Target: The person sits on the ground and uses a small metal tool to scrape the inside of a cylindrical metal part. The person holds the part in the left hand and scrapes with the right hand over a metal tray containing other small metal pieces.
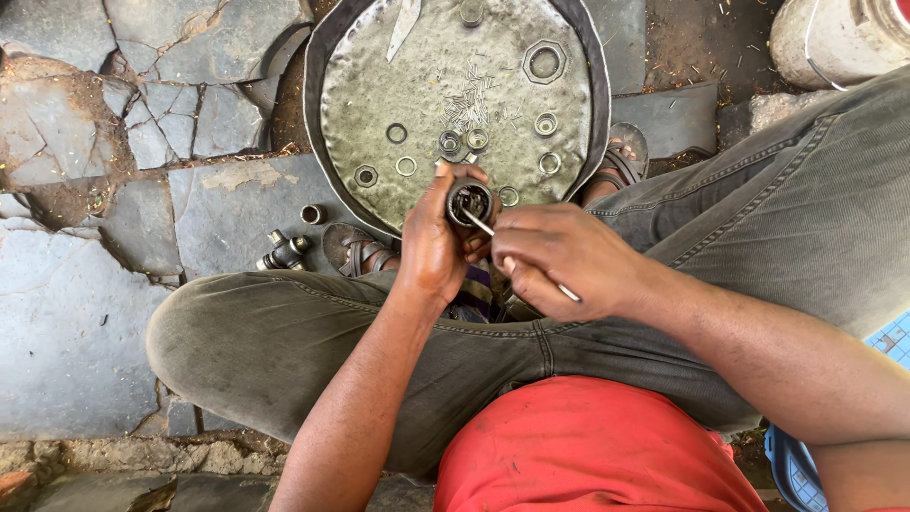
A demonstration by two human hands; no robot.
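- Head view, looking straight down at your lap: your left hand (pixel 431 248) is wrapped shut around a small round bearing cup (pixel 469 200), holding it just above your knees and right at the near edge of the metal pan (pixel 332 76).
- The cup's open mouth faces up toward the camera, so its axis runs pretty much straight at you, tipped a little toward the pan. You can see the dark inside and the shiny rim.
- Your right hand (pixel 566 259) is closed in a pinch grip on a thin metal rod (pixel 480 225). The rod's long axis runs diagonally, from lower right in your fingers up-left to its tip, which sits in the cup's mouth. A short bit of the other end pokes out under your palm.
- In the pan, well apart from your hands: a pile of small needle rollers (pixel 469 102), a big hex nut (pixel 544 63), and several rings and little cups scattered round it.
- Off to the left on the cracked stone floor (pixel 76 313), a few metal fittings (pixel 284 252) lie beside your sandalled foot (pixel 353 248).
- Packaging-wise, only a whitish round bucket (pixel 834 38) at the top right corner, mostly cut off. Can't make out any label on it.
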